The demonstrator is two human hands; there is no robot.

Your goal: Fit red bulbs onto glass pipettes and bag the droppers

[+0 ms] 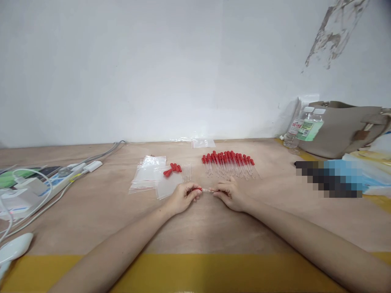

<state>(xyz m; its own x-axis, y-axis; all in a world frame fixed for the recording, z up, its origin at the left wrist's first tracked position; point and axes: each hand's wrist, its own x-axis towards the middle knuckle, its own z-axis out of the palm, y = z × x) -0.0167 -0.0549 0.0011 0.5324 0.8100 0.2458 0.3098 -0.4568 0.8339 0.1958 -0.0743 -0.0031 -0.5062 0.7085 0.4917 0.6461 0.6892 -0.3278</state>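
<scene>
Between thumb and fingers, my left hand (185, 197) is closed on a red rubber bulb (198, 189). My right hand (231, 194) pinches the clear glass tube (209, 190), whose left end meets the bulb; how far it sits inside cannot be seen. Beyond my left hand, several loose red bulbs (172, 168) lie on clear zip bags (149, 173). Just right of them is a short row of bare glass tubes (186, 172). Past my right hand lies a dense row of red-bulbed droppers (229, 158), tips toward me.
At the left are a power strip (65, 176) with chargers and cables, and a white mouse-like object (15, 248). Two plastic bottles (310, 127) and a grey bag (342, 132) stand at the back right. A pixelated patch covers something dark near blue-and-white packaging (375, 177).
</scene>
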